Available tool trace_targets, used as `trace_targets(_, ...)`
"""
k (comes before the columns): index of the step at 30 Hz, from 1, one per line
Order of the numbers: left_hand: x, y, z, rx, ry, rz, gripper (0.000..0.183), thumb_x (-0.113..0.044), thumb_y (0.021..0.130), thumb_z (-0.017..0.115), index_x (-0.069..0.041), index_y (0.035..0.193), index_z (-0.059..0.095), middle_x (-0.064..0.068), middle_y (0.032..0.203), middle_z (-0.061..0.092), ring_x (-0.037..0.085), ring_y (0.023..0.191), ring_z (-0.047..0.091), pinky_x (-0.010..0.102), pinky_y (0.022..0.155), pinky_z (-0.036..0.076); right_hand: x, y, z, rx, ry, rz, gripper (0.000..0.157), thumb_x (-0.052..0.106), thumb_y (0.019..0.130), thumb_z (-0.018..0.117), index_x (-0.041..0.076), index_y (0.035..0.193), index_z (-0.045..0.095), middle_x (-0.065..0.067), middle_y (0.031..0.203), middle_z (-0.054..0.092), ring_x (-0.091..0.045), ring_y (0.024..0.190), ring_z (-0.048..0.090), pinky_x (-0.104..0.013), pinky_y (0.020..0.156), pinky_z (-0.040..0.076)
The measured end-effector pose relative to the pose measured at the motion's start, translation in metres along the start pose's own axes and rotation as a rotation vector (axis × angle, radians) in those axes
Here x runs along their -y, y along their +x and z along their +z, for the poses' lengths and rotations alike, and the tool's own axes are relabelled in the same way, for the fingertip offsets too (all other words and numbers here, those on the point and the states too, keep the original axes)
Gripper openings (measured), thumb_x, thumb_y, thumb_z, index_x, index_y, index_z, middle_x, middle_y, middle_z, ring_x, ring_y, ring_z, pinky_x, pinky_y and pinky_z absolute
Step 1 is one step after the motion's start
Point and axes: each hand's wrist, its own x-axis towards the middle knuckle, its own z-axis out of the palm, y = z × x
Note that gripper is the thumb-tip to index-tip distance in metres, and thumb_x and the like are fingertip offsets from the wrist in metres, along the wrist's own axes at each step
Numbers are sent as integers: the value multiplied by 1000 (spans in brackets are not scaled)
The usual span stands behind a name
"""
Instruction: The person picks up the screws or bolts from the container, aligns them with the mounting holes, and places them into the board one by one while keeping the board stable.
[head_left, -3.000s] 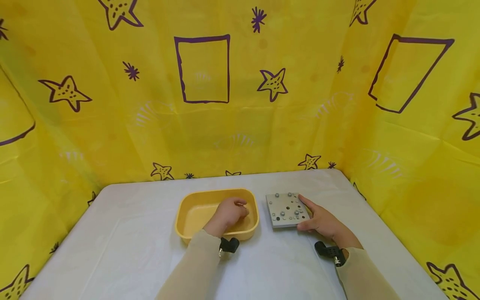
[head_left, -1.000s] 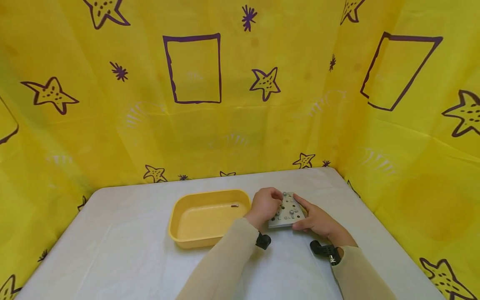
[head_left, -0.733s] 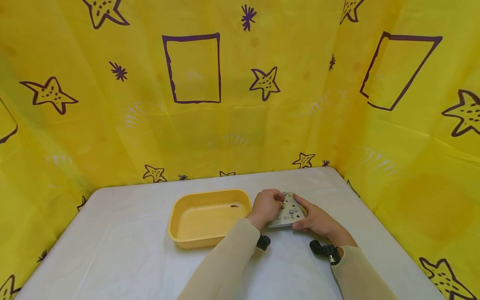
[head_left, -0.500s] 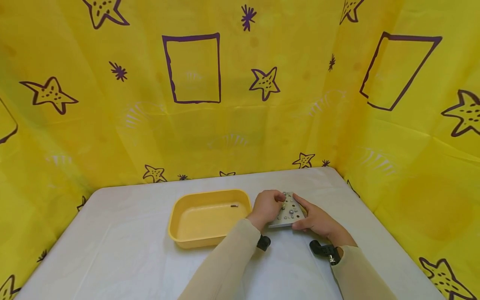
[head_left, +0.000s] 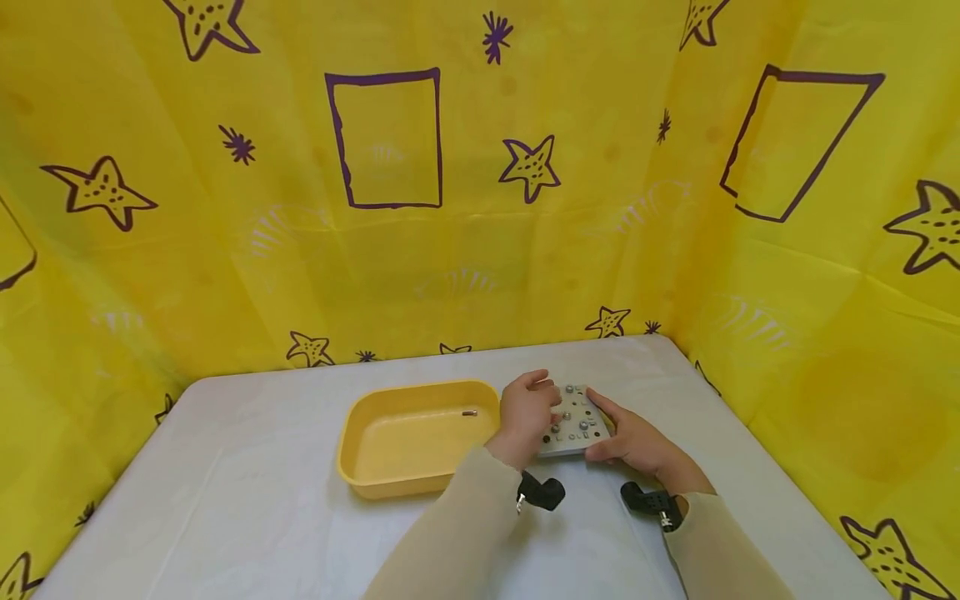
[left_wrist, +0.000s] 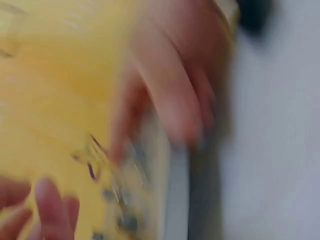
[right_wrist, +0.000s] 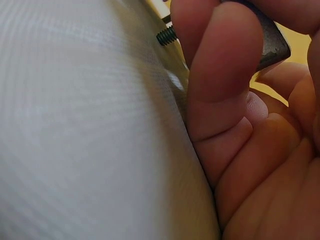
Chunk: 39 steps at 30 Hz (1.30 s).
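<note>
A pale grey metal plate (head_left: 573,447) with holes and several bolts lies right of the tray. My right hand (head_left: 637,446) holds its right edge between thumb and fingers. In the right wrist view, curled fingers (right_wrist: 225,65) lie against the plate's dark corner (right_wrist: 275,56), and a threaded bolt end (right_wrist: 166,36) pokes out beneath. My left hand (head_left: 527,410) hovers over the plate's left part, fingers loose with nothing seen between them. A bolt head (head_left: 566,416) sits at the plate's middle hole. The left wrist view is blurred; left fingers (left_wrist: 50,210) show at lower left.
A yellow tray (head_left: 405,446) stands just left of the plate, with one small screw (head_left: 469,413) in it. White cloth covers the table (head_left: 262,483). Yellow patterned curtains (head_left: 480,242) enclose the back and sides.
My left hand went from the tray to the plate, worked at its middle, and now draws back left with fingers loosened. A bolt stands in the formerly bare middle hole. My right hand keeps its hold.
</note>
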Motion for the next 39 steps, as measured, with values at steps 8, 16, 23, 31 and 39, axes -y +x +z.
trace_targets(8,-17,-22,-37,-123,-288,-46,50,-10,95,68,-9,142,53,12,135,56,29,101,63,31,71,56,0,-1,0,5,27,17,119,36,64,94,31,160,23,-12,161,23,-34,127,33,-59,113,12)
trace_targets(16,-20,-22,-105,34,213,-94,63,-14,92,73,-12,149,46,18,129,56,27,82,63,32,72,56,1,-1,-1,13,19,15,118,34,65,93,33,160,22,-11,162,19,-34,131,31,-61,114,7)
trace_targets(23,-3,-16,-122,92,534,-124,75,-11,84,80,-11,150,44,16,119,58,21,59,53,31,62,47,-2,0,-1,22,53,3,117,32,66,93,33,159,23,-10,162,20,-34,131,31,-60,114,7)
trace_targets(31,16,-1,-120,94,708,-89,68,-14,86,77,-6,147,48,18,135,51,30,100,52,38,82,46,-4,-1,-1,18,33,-2,117,36,65,93,33,159,23,-10,161,22,-34,128,32,-60,114,8)
trace_targets(39,24,2,-116,98,967,89,50,-16,89,71,-1,135,59,30,130,45,36,105,53,43,95,45,-3,-2,0,15,42,-8,117,35,66,93,32,160,23,-10,160,25,-34,126,33,-60,114,10)
